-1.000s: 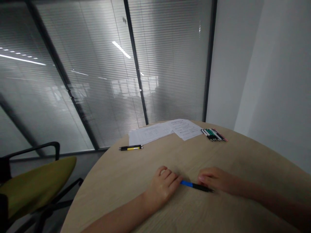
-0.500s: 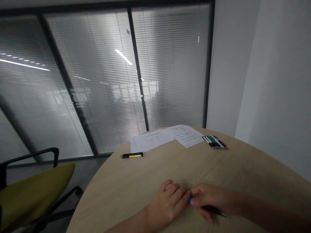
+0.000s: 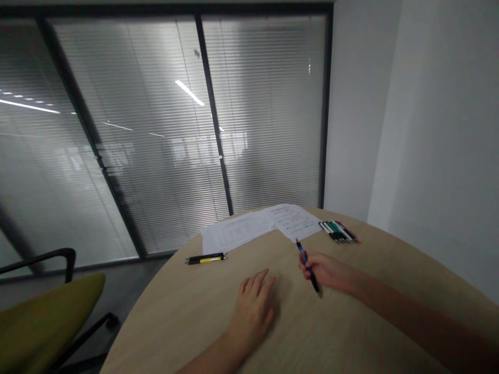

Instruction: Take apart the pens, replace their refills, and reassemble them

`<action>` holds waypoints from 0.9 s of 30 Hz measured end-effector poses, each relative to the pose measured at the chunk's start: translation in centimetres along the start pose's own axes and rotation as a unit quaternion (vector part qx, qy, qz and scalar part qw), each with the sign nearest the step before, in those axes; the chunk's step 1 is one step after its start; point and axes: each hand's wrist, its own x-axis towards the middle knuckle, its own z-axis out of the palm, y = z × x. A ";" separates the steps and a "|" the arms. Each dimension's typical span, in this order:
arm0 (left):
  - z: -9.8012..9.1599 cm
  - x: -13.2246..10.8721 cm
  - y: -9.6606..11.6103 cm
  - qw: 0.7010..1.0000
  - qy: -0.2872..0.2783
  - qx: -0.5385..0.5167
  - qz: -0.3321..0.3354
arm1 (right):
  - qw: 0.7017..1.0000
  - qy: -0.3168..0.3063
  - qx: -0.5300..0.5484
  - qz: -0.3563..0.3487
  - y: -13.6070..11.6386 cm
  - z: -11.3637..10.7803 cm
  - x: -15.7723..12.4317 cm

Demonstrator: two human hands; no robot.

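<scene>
Left hand rests released with fingers spread on the pale wooden round table, while right hand, fingers clenched, has now raised the blue-and-black pen off the tabletop, its blue end toward the far edge.

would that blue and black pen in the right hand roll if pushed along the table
The blue and black pen has a slim, round-looking barrel, so it would probably roll if pushed on the smooth pale wood tabletop. It looks like plastic, so it is likely light and stiff.
</scene>
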 end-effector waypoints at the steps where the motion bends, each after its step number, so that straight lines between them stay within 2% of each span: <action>1: 0.3 0.0 -0.3 1.000 -0.015 0.000 -0.019 | 1.000 0.003 0.023 0.003 -0.3 -0.1 0.5; 6: 0.9 -0.2 -0.8 0.988 -0.115 0.000 -0.099 | 0.987 -0.018 0.153 0.043 -1.5 -0.8 1.9; 11: 0.5 0.1 -0.6 0.978 -0.169 -0.013 -0.120 | 0.931 -0.089 0.346 0.077 -1.7 -1.7 1.8; 17: 0.5 0.1 -0.8 0.976 -0.174 -0.034 -0.124 | 0.920 -0.094 0.373 0.078 -2.2 -2.8 1.3; 22: 0.6 0.0 -0.9 0.973 -0.192 -0.044 -0.118 | 0.920 -0.086 0.378 0.052 -2.6 -2.8 1.1; 27: 0.6 0.1 -0.9 0.974 -0.192 -0.039 -0.110 | 0.920 -0.109 0.374 0.046 -2.5 -2.8 1.0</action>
